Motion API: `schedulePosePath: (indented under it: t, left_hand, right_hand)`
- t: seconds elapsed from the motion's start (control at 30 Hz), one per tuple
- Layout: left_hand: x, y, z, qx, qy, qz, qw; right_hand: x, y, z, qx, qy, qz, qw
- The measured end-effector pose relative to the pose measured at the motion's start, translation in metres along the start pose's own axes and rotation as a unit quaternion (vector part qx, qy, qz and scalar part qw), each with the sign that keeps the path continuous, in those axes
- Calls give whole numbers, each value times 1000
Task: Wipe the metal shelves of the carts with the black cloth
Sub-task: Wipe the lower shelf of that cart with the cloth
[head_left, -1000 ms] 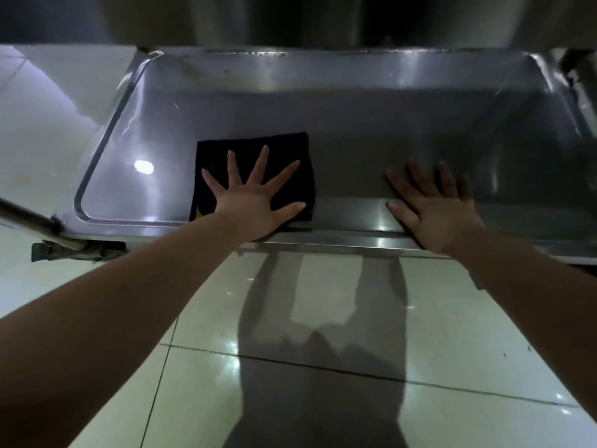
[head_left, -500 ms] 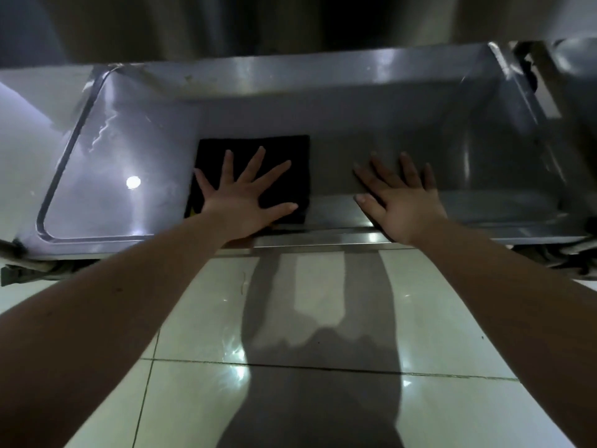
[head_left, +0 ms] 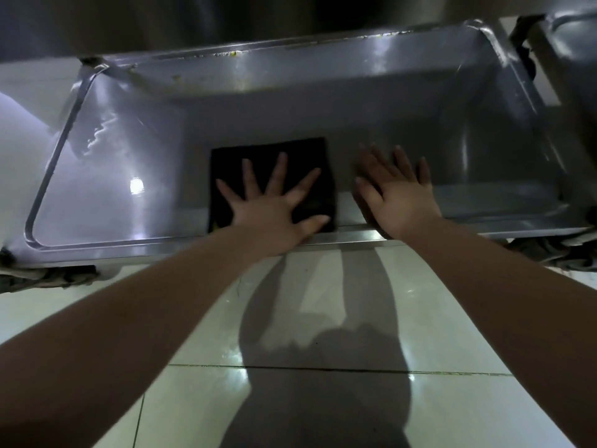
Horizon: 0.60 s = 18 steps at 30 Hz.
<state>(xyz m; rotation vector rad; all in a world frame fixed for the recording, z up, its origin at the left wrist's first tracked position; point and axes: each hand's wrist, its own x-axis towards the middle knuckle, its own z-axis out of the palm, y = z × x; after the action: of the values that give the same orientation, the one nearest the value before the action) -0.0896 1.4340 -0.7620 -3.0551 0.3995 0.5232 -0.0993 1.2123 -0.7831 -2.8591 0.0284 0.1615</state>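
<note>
A folded black cloth [head_left: 300,156] lies flat on the low metal shelf [head_left: 129,150] of a cart, close to the shelf's near rim. My left hand [head_left: 274,205] presses down on the cloth with its fingers spread wide and straight. My right hand [head_left: 397,192] lies flat on the bare metal just to the right of the cloth, fingers straight, its heel over the near rim. The shelf is a shallow steel tray with a raised edge and dull smears along its far side.
A second cart's shelf corner [head_left: 571,37] shows at the top right. Wheels [head_left: 48,279] sit under the near left corner, and more cart hardware under the near right corner [head_left: 555,253]. Glossy pale floor tiles [head_left: 323,399] lie below, carrying my shadow.
Both hands have slid right along the shelf's near edge, the cloth moving under my left hand. My right hand now sits much closer to the cloth.
</note>
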Motion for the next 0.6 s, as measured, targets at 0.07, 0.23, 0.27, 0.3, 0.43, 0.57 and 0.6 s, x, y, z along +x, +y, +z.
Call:
schedulePosePath:
  t: [0.07, 0.23, 0.27, 0.3, 0.43, 0.57, 0.6]
  left_hand:
    - [-8, 47, 4, 16, -31, 30, 999]
    - [5, 35, -12, -51, 160, 16, 986]
    - [12, 19, -16, -38, 197, 9, 980]
    - [20, 2, -17, -31, 201, 2, 979]
    - [35, -32, -13, -51, 135, 35, 989]
    - [36, -32, -33, -53, 125, 59, 989]
    - [33, -31, -41, -33, 121, 61, 990]
  right_hand:
    - [1, 2, -2, 105, 44, 21, 993]
    - [12, -13, -9, 133, 50, 38, 989]
    - [17, -22, -10, 113, 34, 26, 993]
    - [23, -30, -10, 91, 17, 17, 996]
    - [37, -52, -13, 36, -6, 32, 999]
    - [21, -62, -32, 22, -6, 17, 1000]
    - [15, -65, -37, 1, -15, 1, 1000]
